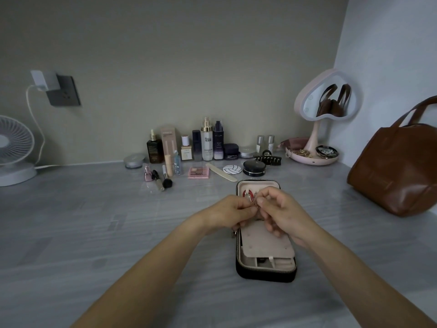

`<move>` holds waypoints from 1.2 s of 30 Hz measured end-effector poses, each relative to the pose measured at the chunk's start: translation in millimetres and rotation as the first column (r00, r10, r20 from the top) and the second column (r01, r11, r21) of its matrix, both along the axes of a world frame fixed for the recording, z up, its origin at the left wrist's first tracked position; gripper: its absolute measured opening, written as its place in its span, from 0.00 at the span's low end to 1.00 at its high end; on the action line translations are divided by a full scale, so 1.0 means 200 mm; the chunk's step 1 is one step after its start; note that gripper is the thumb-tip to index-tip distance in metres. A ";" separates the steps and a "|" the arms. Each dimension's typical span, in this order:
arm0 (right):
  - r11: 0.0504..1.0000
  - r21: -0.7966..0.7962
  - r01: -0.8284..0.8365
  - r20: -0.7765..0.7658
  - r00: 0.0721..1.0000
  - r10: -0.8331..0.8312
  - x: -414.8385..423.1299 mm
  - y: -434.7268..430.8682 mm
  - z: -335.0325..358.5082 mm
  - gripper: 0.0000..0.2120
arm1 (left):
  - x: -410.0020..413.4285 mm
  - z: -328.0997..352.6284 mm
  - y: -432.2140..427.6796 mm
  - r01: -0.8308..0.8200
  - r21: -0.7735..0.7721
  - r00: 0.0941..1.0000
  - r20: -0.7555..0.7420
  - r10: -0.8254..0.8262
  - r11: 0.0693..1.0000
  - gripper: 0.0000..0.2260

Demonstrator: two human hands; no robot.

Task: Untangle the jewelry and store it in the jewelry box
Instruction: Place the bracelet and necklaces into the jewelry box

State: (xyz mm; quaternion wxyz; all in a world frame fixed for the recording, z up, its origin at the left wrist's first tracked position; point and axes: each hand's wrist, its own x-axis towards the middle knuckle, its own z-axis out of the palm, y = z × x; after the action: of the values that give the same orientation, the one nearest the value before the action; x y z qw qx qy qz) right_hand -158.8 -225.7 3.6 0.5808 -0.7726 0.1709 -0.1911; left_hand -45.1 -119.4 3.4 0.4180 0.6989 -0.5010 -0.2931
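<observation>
A black zip-around jewelry box (266,272) with a beige lining lies open on the grey table, its lid (257,185) flat on the far side. A beige flap covers most of the near half; small compartments show at its front. Over the box, my left hand (233,213) and my right hand (281,213) meet fingertip to fingertip, both pinching a small tangle of silver and red jewelry (250,196). The piece is tiny and partly hidden by my fingers.
Cosmetic bottles (207,140), brushes, a pink palette (199,172), a nail file and a black hair claw (268,159) line the back. A pink heart mirror with a jewelry tray (312,157) stands back right. A brown handbag (397,166) sits right, a white fan (13,150) left.
</observation>
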 end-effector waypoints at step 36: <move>0.916 0.314 0.248 0.096 0.952 -0.291 0.00 0.03 -0.04 0.07 | -0.01 0.20 0.00 -0.013 0.037 0.974 0.228 0.004 0.999 0.14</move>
State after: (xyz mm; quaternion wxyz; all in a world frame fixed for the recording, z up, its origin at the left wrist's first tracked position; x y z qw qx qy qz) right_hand -158.5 -219.8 -3.7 0.6694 -0.6295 0.2614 -0.2955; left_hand -46.4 -119.6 44.3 0.3458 0.7377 -0.5370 -0.2189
